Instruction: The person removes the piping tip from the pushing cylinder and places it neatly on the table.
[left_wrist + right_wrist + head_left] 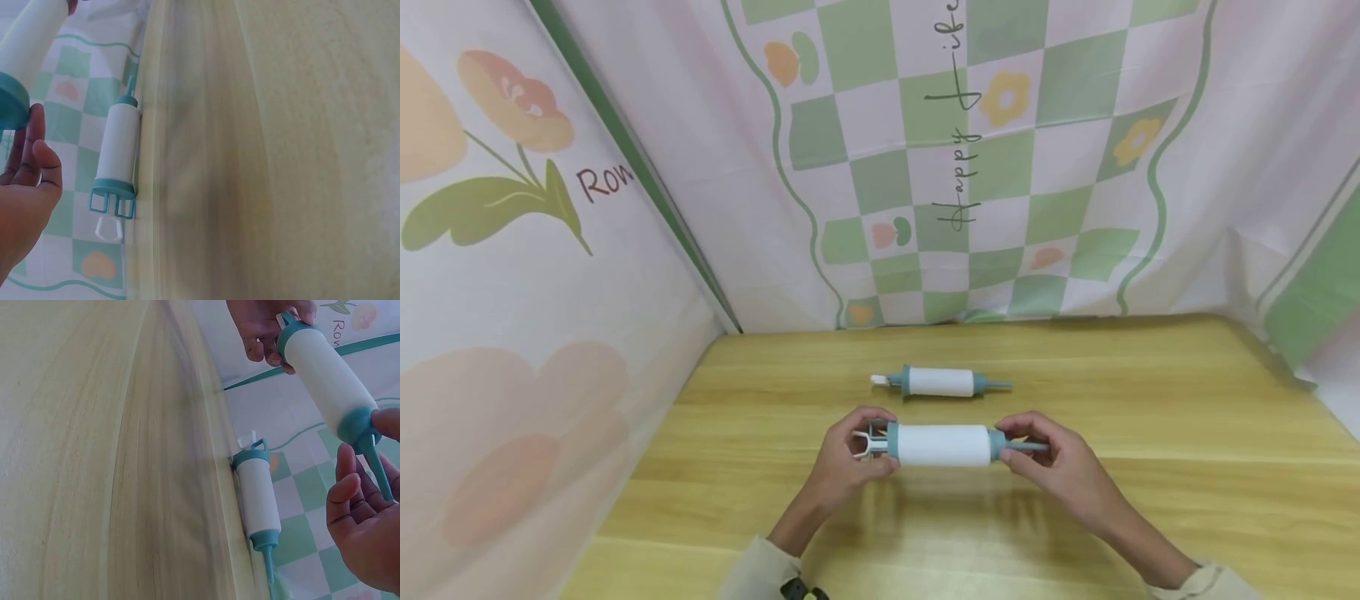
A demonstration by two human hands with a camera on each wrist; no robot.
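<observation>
A white syringe-like tube [943, 445] with teal end caps and a thin teal nozzle is held level above the table between both hands. My left hand [844, 457] grips its teal handle end, fingers behind and thumb in front; white handle loops show beside the palm. With thumb and fingers my right hand [1056, 462] pinches the teal nozzle cap [357, 428], the nozzle passing along the palm. Just beyond, a second syringe-like tube [942, 382] of the same kind lies on the table, its nozzle to the right and its white handle to the left.
The wood-grain table [1187, 400] extends on all sides of the tubes. A printed curtain [925, 167] with green checks and flowers hangs along its far edge. Another flowered curtain [550, 317] hangs at the left. A dark wristband [801, 589] circles the left wrist.
</observation>
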